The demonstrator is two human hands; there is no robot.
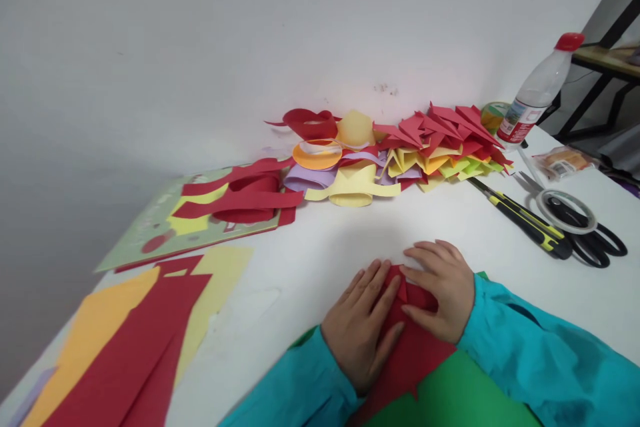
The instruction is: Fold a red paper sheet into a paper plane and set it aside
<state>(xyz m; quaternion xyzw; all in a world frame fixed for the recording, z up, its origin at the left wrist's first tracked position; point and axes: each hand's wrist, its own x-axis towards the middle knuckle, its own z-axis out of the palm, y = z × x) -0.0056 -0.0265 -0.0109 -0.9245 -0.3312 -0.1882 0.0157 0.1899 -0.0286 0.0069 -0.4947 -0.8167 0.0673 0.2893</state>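
Observation:
A sheet of red paper (420, 357) with a folded end lies in front of me, on top of green paper (460, 393). My left hand (361, 323) rests flat along the folded end, its fingers stretched out over the left edge. Bent over the right side of the same end is my right hand (443, 290). Its thumb and fingertips touch the paper but stay apart from each other. A small triangular flap (402, 290) shows between the hands. Part of the fold is hidden under my fingers.
Left lie red strips (145, 340), orange paper (107, 307) and a green booklet (155, 220). Paper rings (350, 180) and folded red pieces (440, 127) line the wall. At right are a utility knife (530, 223), scissors (595, 240), a tape roll (543, 203) and a bottle (537, 93).

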